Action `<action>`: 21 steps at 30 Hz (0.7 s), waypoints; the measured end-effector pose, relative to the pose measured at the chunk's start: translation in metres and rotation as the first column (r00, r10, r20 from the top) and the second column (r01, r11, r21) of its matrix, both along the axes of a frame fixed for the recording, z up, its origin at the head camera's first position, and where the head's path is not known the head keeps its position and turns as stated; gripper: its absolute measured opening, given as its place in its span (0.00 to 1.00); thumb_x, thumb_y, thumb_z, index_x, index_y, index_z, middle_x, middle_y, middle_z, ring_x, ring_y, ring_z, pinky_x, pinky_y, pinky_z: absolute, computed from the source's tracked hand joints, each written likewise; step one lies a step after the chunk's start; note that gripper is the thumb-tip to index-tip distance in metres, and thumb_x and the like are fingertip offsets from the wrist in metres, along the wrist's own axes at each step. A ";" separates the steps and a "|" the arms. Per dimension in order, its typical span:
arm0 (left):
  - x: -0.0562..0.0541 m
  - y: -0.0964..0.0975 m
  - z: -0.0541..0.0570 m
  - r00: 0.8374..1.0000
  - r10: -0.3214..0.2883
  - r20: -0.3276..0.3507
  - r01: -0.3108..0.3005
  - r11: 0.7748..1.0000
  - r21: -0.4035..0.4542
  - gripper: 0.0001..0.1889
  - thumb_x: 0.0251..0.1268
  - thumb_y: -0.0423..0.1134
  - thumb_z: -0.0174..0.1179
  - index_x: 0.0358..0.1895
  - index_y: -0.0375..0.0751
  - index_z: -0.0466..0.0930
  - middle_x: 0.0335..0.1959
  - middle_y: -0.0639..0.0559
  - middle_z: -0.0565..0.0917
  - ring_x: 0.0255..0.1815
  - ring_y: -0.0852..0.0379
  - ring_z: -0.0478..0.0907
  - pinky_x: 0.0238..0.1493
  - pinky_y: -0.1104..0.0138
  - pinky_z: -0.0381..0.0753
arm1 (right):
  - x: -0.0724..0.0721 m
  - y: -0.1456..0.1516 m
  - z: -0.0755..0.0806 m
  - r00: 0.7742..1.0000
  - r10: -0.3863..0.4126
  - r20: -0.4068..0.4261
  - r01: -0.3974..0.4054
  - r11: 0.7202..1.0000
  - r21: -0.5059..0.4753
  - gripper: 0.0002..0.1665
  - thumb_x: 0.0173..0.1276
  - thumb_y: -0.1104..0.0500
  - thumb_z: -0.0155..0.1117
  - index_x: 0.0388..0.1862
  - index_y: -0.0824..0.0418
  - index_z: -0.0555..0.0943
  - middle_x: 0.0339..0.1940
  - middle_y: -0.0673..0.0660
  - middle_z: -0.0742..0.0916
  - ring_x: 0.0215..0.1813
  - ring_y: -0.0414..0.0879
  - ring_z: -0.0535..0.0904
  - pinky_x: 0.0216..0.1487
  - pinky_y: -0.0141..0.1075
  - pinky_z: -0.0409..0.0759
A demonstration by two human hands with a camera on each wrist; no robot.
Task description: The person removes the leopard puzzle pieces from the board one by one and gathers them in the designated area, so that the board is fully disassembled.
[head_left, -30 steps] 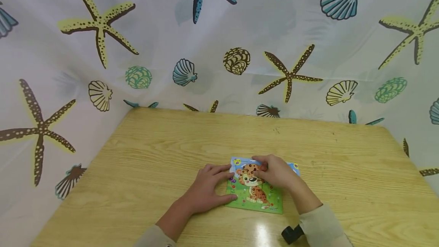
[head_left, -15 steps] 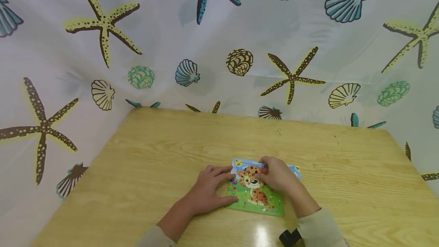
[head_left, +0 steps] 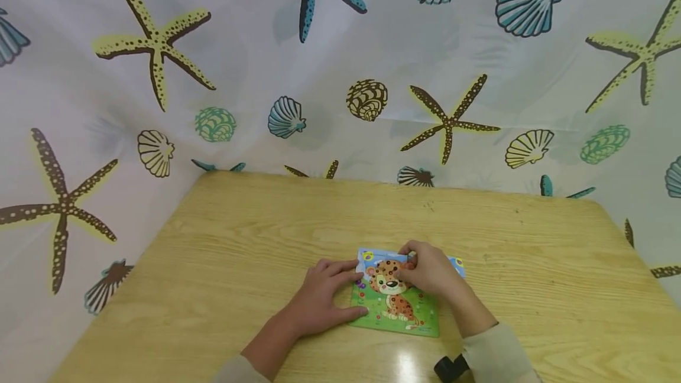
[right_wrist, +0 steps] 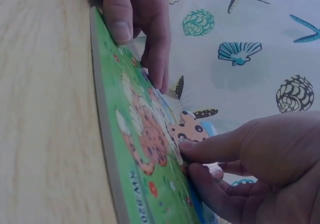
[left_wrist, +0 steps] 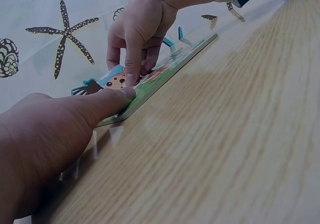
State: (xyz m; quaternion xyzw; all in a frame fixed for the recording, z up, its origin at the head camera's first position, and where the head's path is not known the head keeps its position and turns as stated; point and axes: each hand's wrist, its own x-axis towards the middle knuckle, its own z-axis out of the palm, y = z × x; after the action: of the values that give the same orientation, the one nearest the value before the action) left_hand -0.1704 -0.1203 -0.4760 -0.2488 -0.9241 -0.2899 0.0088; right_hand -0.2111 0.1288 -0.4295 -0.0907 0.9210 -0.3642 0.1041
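A flat jigsaw puzzle board point(head_left: 422, 317) with a spotted leopard cub on green grass and blue sky lies on the table. My left hand point(head_left: 321, 303) rests at its left side, fingers spread and thumb point(left_wrist: 112, 101) on the board's edge. Over the upper right part of the picture, my right hand point(head_left: 433, 273) pinches a spotted puzzle piece point(right_wrist: 192, 129) between thumb and fingers. In the right wrist view that piece stands tilted up from the board. The right hand hides part of the cub's head and the sky behind it.
The wood-grain table point(head_left: 255, 241) extends all around the board. A white curtain point(head_left: 330, 64) printed with starfish and shells hangs behind and at both sides. A black strap-like object point(head_left: 451, 366) sits at the right wrist.
My right fingers have shifted slightly right along the top of the board. The left hand has kept its place on the board, and the head view has moved a little.
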 end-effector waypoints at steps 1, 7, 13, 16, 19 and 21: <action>0.000 0.000 0.000 1.000 0.002 -0.003 -0.002 1.000 -0.002 0.36 0.56 0.68 0.65 0.65 0.55 0.77 0.74 0.57 0.70 0.68 0.52 0.66 0.65 0.47 0.64 | -0.001 -0.001 0.000 1.000 -0.005 -0.002 0.005 1.000 0.011 0.19 0.61 0.58 0.75 0.49 0.61 0.81 0.28 0.52 0.83 0.27 0.43 0.76 0.31 0.36 0.73; 0.000 -0.001 0.001 1.000 0.000 -0.007 0.000 1.000 0.007 0.36 0.56 0.68 0.65 0.65 0.55 0.78 0.74 0.57 0.71 0.66 0.53 0.66 0.64 0.48 0.64 | 0.001 -0.003 0.003 1.000 -0.005 -0.003 0.005 0.999 0.039 0.14 0.60 0.58 0.76 0.41 0.60 0.83 0.28 0.51 0.85 0.28 0.43 0.77 0.32 0.36 0.73; 0.002 -0.001 0.002 1.000 -0.002 -0.017 0.003 1.000 0.023 0.35 0.56 0.67 0.66 0.65 0.55 0.78 0.73 0.56 0.71 0.65 0.54 0.66 0.62 0.50 0.64 | 0.000 -0.001 0.004 0.999 0.045 -0.013 -0.045 0.999 0.001 0.08 0.60 0.59 0.76 0.32 0.59 0.84 0.24 0.51 0.83 0.26 0.43 0.74 0.30 0.36 0.71; 0.002 -0.001 0.002 1.000 -0.004 -0.018 0.004 1.000 0.018 0.35 0.56 0.67 0.66 0.65 0.55 0.79 0.73 0.57 0.72 0.65 0.55 0.67 0.60 0.51 0.64 | -0.004 0.004 0.001 0.999 0.045 -0.002 -0.045 0.999 -0.029 0.12 0.59 0.57 0.77 0.38 0.60 0.85 0.30 0.52 0.86 0.32 0.43 0.78 0.35 0.37 0.76; 0.002 -0.002 0.002 1.000 -0.008 -0.006 0.008 1.000 0.021 0.35 0.57 0.66 0.66 0.65 0.54 0.78 0.73 0.57 0.71 0.65 0.54 0.66 0.59 0.51 0.64 | -0.009 0.010 -0.003 0.997 0.047 0.062 -0.038 0.991 -0.127 0.23 0.60 0.57 0.77 0.52 0.63 0.82 0.35 0.55 0.88 0.36 0.44 0.83 0.39 0.38 0.80; 0.002 -0.003 0.003 1.000 -0.011 0.002 0.011 1.000 0.021 0.35 0.57 0.66 0.66 0.66 0.54 0.78 0.73 0.57 0.71 0.66 0.54 0.66 0.60 0.51 0.64 | -0.013 0.016 -0.007 0.990 0.070 0.120 -0.040 0.972 -0.233 0.29 0.63 0.59 0.74 0.60 0.67 0.77 0.34 0.58 0.88 0.34 0.46 0.85 0.39 0.39 0.82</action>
State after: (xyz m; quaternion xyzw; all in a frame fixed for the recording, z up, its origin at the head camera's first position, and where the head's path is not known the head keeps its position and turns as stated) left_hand -0.1679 -0.1228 -0.4732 -0.2535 -0.9196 -0.3001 0.0087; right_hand -0.2237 0.1444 -0.4363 -0.1042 0.8611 -0.4706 0.1617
